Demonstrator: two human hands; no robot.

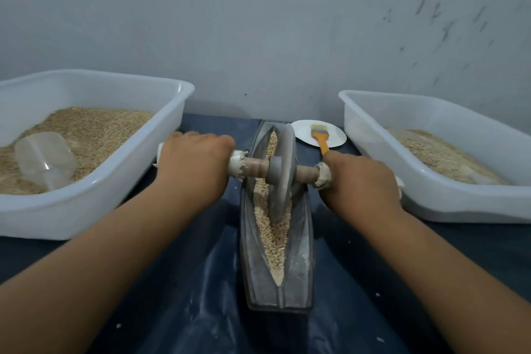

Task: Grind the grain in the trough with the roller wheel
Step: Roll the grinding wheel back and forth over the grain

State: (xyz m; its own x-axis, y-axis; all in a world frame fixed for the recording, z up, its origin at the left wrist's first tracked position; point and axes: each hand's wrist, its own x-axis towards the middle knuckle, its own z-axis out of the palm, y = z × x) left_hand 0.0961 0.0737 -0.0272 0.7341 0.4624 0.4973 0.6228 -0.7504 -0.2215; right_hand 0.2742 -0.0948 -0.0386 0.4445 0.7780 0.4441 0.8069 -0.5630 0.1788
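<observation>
Both hands (195,164) (359,181) — fists round axle (304,172)

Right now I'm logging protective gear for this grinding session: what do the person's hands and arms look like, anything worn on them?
Both the left hand and the right hand are bare: no gloves, rings, watch or bands show. Both forearms are bare as well, with no sleeve reaching into view up to the picture's lower edge. No markings or bandages can be seen on them.
</observation>
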